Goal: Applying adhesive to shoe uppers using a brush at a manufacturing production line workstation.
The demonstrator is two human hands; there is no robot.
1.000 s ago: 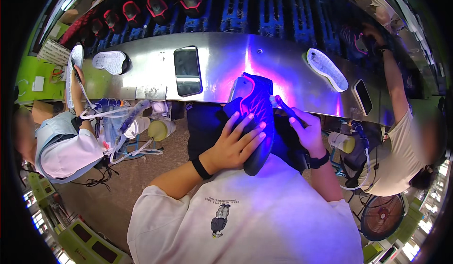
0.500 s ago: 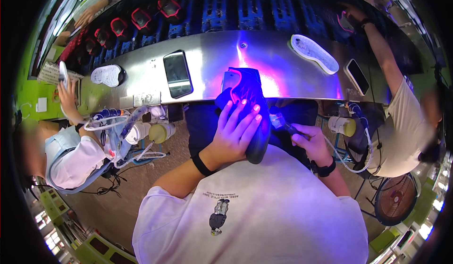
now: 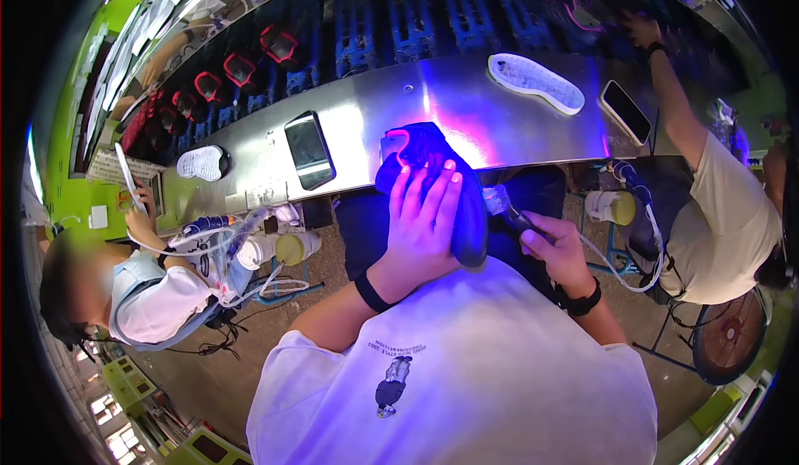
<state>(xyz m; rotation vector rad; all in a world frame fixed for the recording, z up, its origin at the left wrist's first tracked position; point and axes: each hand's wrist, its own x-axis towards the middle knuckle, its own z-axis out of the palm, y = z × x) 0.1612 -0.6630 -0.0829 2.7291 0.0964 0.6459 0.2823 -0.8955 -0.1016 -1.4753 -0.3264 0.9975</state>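
Note:
A dark shoe upper [image 3: 468, 207] with a pink-glowing edge at its collar stands tilted against the table's front edge under blue-violet light. My left hand [image 3: 420, 224] grips it, fingers spread over its side, thumb hidden. In my right hand [image 3: 553, 244] is a brush [image 3: 509, 209] with a dark handle and a pale, clear-looking head. The brush head is close beside the right edge of the shoe upper; whether they touch, I cannot tell.
On the metal table [image 3: 366, 116] lie a phone [image 3: 309, 150], a second phone [image 3: 626, 113], a white sole [image 3: 537, 82] and another sole [image 3: 202, 163]. Behind runs a conveyor [image 3: 391, 20] carrying several red-edged uppers. Co-workers sit both sides, beside tubed pots [image 3: 612, 207]; a fan [image 3: 731, 332] stands right.
The whole view has shifted slightly. My hands keep their hold on the shoe upper and the brush. The left co-worker's hand with a white sole has lowered.

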